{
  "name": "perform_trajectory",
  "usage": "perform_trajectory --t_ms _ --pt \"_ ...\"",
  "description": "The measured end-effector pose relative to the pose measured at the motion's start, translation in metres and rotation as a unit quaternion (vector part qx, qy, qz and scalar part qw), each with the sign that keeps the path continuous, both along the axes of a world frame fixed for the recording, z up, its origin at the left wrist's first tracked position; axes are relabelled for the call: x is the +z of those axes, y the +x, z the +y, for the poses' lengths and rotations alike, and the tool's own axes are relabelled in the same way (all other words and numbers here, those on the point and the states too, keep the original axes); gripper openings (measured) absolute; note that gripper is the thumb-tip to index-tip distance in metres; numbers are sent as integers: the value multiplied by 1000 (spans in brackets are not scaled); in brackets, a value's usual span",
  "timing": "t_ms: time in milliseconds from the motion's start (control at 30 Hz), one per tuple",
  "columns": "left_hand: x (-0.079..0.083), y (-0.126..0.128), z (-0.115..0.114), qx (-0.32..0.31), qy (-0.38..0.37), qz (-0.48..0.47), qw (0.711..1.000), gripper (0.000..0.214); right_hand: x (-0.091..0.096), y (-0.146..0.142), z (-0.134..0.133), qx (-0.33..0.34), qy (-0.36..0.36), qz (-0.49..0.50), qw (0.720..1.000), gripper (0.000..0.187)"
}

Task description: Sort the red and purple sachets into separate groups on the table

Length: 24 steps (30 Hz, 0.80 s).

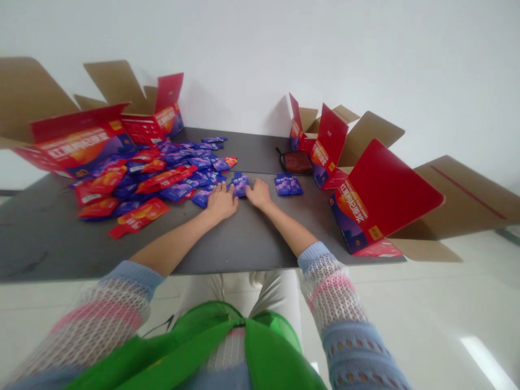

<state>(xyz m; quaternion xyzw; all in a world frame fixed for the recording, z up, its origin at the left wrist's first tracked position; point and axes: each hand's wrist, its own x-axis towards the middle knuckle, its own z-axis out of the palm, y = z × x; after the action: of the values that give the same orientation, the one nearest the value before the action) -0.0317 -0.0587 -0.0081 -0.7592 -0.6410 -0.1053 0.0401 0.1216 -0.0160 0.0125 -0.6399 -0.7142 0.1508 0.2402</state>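
My left hand [222, 202] lies over the near right edge of a heap of purple and red sachets [174, 176], its fingers stretched out flat. A purple sachet [240, 184] lies between my two hands, with the left thumb at its left edge. My right hand [259, 193] rests on the table at that sachet's right edge, fingers apart and touching or nearly touching it. Further right lie purple sachets [288, 185], side by side or overlapping. A red sachet [138, 218] lies at the near side of the heap.
Open red and purple cartons stand on the grey table [239, 244]: a large one [87, 141] and another [164, 116] at left, and three at right, the nearest [365, 211] beside the table's edge. A dark brown pouch [298, 162] lies near the right cartons. Behind is a white wall.
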Motion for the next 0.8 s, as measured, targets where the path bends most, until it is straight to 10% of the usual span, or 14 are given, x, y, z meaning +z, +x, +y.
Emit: perform_trajectory --t_ms 300,800 --pt "-2 5 1 22 -33 4 999 69 10 -37 9 -116 -108 53 986 44" --pt "5 14 -4 47 101 -123 986 93 -1 78 12 -212 12 -126 969 41"
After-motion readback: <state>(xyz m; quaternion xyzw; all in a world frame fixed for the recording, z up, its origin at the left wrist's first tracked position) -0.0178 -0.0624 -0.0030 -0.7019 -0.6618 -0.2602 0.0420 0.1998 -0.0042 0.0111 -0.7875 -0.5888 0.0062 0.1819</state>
